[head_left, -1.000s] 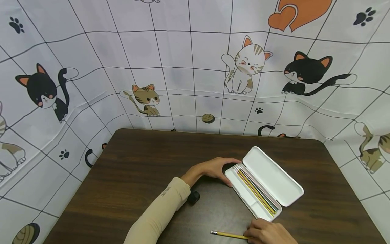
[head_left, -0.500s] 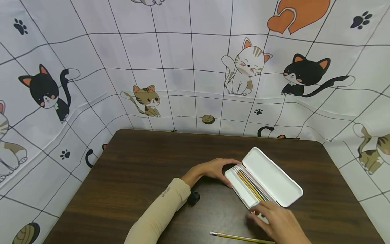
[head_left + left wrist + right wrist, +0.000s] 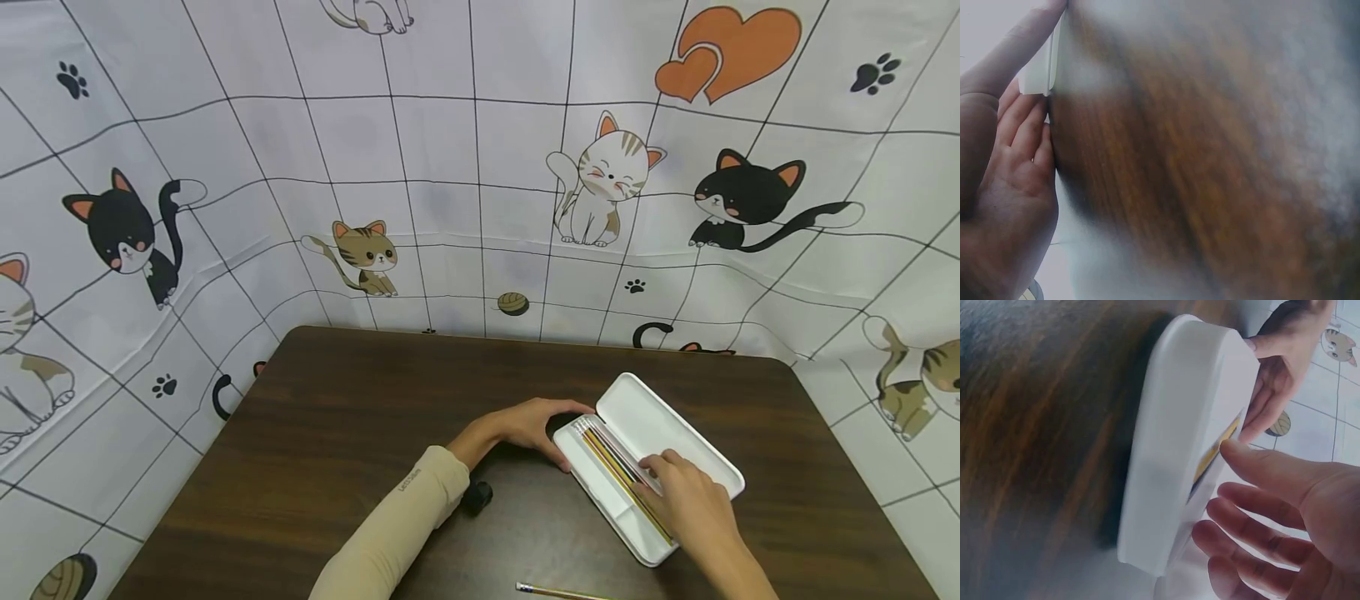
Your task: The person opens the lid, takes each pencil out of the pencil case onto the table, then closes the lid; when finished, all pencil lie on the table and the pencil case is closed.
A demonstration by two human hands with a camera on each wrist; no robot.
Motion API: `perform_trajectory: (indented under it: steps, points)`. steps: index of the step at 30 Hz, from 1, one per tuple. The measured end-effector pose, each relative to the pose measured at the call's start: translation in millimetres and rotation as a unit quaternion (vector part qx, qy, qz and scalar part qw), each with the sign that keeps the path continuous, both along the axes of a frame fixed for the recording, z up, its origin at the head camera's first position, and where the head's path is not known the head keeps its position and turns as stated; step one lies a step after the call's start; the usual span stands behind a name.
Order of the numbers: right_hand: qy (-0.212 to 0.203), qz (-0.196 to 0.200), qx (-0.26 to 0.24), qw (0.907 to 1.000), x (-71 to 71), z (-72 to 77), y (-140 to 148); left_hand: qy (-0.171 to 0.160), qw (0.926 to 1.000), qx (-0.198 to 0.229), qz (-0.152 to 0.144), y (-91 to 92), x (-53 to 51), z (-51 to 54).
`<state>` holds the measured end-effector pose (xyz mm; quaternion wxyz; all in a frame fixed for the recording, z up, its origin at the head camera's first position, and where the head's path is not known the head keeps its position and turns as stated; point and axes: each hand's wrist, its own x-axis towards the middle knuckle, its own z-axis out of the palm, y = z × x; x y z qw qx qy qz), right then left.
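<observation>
A white pencil case (image 3: 597, 480) lies open on the dark wooden table, its lid (image 3: 637, 410) folded back to the right. Several pencils (image 3: 607, 459), yellow and pale ones among them, lie lengthwise inside. My left hand (image 3: 528, 422) holds the case's far left end between thumb and fingers; the left wrist view shows the thumb and fingers either side of a white corner. Over the pencils hovers my right hand (image 3: 693, 502), thumb close to them, fingers loosely bent. In the right wrist view, the right thumb (image 3: 1260, 462) appears at a yellow pencil (image 3: 1210, 456); whether it touches is unclear.
A single yellow pencil (image 3: 558, 592) lies on the table at the bottom edge of the head view. Near the left forearm is a small black object (image 3: 477, 497). Behind the table (image 3: 390, 383) hangs a white cat-print curtain (image 3: 435, 208).
My right hand has let go of the single pencil, leaving it on the table, and moved up and right over the case. The left hand keeps its place at the case.
</observation>
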<state>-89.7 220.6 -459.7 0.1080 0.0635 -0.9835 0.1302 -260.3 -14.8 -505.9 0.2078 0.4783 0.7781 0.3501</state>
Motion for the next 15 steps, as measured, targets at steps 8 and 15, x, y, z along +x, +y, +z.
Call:
perform_trajectory:
  steps: [8, 15]
  points:
    - [0.022, 0.01, 0.012, 0.9996, 0.2, -2.8, -3.0, 0.0, 1.0, 0.005, -0.003, 0.3, -0.1, -0.4]
    - [0.042, 0.043, 0.01, 0.9982, 4.3, -7.6, -8.1, 0.0, 1.0, 0.003, -0.002, 0.3, 0.4, 0.4]
